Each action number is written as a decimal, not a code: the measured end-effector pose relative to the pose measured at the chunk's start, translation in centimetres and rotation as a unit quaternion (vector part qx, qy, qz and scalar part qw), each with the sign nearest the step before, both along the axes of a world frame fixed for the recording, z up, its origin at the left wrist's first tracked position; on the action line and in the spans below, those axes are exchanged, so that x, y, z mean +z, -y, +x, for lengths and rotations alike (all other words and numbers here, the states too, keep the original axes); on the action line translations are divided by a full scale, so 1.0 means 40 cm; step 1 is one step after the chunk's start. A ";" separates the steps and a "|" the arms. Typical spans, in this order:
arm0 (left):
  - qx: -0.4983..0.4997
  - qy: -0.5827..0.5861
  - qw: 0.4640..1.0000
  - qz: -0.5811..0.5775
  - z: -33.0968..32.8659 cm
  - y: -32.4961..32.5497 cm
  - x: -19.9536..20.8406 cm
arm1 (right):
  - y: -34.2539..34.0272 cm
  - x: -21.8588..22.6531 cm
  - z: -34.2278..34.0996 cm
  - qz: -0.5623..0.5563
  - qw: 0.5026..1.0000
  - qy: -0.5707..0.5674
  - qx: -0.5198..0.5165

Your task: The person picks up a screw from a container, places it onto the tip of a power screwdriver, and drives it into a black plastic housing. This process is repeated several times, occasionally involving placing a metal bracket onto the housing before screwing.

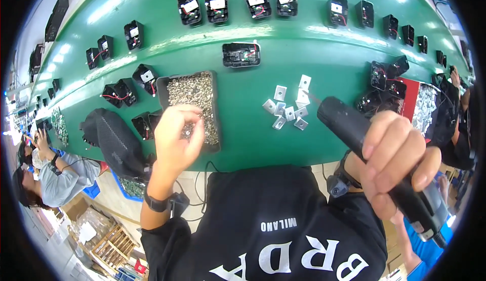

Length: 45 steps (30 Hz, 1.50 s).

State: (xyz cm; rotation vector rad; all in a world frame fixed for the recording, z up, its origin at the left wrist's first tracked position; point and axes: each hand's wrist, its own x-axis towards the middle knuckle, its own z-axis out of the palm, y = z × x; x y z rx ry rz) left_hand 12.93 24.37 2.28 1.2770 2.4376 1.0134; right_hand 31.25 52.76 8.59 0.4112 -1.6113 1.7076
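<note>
My left hand (178, 131) is over the near part of a dark tray (216, 114) filled with small brass-coloured screws (190, 89). Its fingers are curled toward the thumb; whatever they may pinch is too small to tell. My right hand (395, 154) is wrapped round a black electric screwdriver (344, 116), tilted with its tip toward the table's middle. Several small silver plates with a central hole (289, 113) lie loosely just left of that tip. Beyond them a black plastic housing (241, 55) with red wires lies on the green table (243, 124).
Black housings (216, 6) line the far side, some holding white plates. More housings (387, 78) cluster right, beside a red box (411, 98) of silver parts. A black mesh bag (114, 139) lies left of the tray. Co-workers (66, 174) sit at both sides.
</note>
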 end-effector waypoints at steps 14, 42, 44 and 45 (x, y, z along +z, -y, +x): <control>0.168 0.689 0.623 0.328 0.079 -0.106 -0.050 | 0.059 0.008 -0.056 -0.057 0.987 -0.050 0.139; 0.161 0.595 0.746 0.251 0.120 -0.250 -0.014 | 0.061 -0.031 -0.088 -0.105 0.980 -0.115 0.124; 0.159 0.529 0.798 0.243 0.121 -0.252 -0.009 | 0.052 -0.028 -0.087 -0.083 0.982 -0.089 0.144; 0.158 0.529 0.798 0.243 0.120 -0.252 -0.009 | 0.050 -0.025 -0.087 -0.083 0.982 -0.088 0.143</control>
